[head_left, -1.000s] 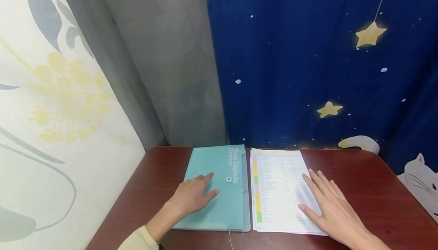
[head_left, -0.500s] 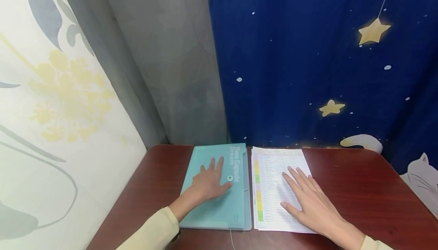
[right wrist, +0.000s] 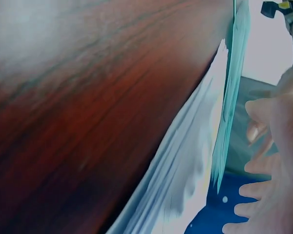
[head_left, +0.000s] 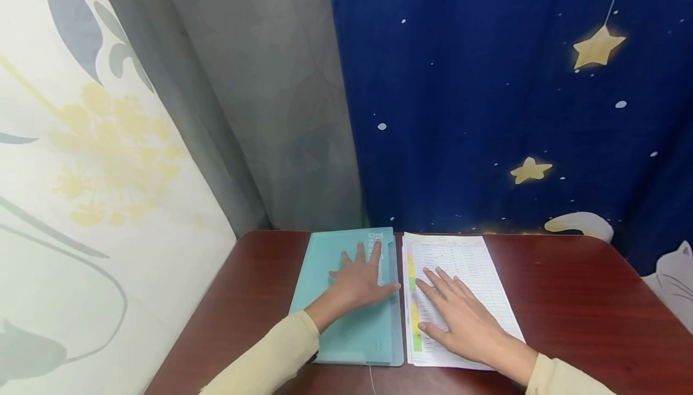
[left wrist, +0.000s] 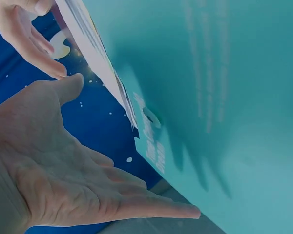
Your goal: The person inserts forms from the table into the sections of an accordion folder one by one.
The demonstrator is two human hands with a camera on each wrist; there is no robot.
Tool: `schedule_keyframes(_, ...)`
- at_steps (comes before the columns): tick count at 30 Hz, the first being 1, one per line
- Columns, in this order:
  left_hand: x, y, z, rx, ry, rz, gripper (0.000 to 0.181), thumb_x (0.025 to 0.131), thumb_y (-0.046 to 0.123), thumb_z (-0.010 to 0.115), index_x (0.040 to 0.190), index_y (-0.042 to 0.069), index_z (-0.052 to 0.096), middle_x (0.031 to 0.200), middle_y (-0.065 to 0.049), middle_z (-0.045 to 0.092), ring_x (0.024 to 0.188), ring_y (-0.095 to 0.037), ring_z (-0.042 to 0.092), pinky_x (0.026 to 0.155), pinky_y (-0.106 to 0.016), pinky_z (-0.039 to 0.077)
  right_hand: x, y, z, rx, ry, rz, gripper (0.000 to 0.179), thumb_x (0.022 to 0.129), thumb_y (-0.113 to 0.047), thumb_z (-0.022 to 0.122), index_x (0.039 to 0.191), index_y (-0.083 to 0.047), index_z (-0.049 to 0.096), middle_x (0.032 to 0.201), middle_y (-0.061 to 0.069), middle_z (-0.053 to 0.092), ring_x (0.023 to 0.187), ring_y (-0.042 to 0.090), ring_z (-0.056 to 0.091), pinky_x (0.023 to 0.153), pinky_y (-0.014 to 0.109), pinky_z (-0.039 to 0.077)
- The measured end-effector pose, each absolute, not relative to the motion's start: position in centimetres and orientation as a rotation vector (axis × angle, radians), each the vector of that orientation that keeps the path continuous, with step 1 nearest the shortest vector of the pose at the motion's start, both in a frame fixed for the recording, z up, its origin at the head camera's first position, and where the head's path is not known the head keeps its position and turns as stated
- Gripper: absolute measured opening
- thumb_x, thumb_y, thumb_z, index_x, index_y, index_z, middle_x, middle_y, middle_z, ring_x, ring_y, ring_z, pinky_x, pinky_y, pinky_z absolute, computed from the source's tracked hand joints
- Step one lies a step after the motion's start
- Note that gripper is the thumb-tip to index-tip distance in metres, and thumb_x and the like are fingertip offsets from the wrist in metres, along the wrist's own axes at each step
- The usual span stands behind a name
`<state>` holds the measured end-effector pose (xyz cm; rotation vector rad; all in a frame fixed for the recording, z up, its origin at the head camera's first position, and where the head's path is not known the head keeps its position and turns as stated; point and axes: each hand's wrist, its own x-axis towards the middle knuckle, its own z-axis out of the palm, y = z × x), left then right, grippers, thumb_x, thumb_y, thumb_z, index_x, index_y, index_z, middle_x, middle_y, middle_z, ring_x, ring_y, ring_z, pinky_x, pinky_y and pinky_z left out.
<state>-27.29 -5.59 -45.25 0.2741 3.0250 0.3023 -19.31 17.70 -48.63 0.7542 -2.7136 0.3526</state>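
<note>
A teal document folder (head_left: 325, 260) with pale lettering lies on the table, a stack of printed sheets (head_left: 484, 275) just to its right. Over the folder is my left hand (head_left: 354, 281), fingers spread, thumb towards the sheets. The left wrist view shows that palm apart from the folder, its shadow falling on the cover near a round button (left wrist: 151, 118). My right hand (head_left: 462, 323) hovers over the sheets with fingers extended; a gap shows between it and the stack (right wrist: 180, 161) in the right wrist view. Neither hand holds anything.
The dark red wooden table (head_left: 585, 299) extends on both sides. Behind it hang a grey curtain (head_left: 271, 112) and a blue star-patterned curtain (head_left: 460, 112). A patterned white wall (head_left: 162, 251) borders the left side. A thin string (head_left: 372, 378) hangs from the folder's near edge.
My left hand has moved right and forward over the folder, its fingers spreading wider. My right hand has shifted left, from the sheets' right edge to over their middle. Folder and sheets stay put.
</note>
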Motion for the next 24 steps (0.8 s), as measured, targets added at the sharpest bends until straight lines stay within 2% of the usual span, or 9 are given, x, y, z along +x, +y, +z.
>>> schedule_keyframes(9,-28.1,-3.9,-45.4,0.148,2.982,0.203,0.106,0.088,0.073,0.067,0.171,0.025,0.021,0.176,-0.017,0.024,0.155,-0.058,0.029,0.101,-0.084,0.041,-20.4,16.0,-49.5,0.827,-2.718,0.366,0.082,0.092,-0.051,0.075,0.158,-0.007,0.05,0.165,0.015,0.048,0.155,0.039,0.041,0.12,0.061,0.039)
schedule_keyframes(14,-28.6,-3.3,-45.4,0.136,2.974,0.116,0.106,0.088,0.078,0.062,0.17,0.023,0.023,0.176,-0.017,0.024,0.156,-0.057,0.026,0.101,-0.083,0.042,-21.5,15.3,-49.4,0.857,-2.7,0.388,0.083,0.093,-0.05,0.075,0.156,-0.003,0.05,0.165,0.015,0.047,0.154,0.039,0.043,0.119,0.061,0.04)
schedule_keyframes(24,-29.5,-2.8,-45.3,0.086,2.934,0.119,0.099,0.091,0.069,0.063,0.169,0.021,0.026,0.176,-0.016,0.024,0.158,-0.055,0.024,0.102,-0.083,0.041,-23.5,14.6,-49.2,0.95,-2.89,0.499,0.085,0.095,-0.049,0.072,0.158,0.002,0.045,0.167,0.019,0.044,0.158,0.041,0.035,0.125,0.063,0.031)
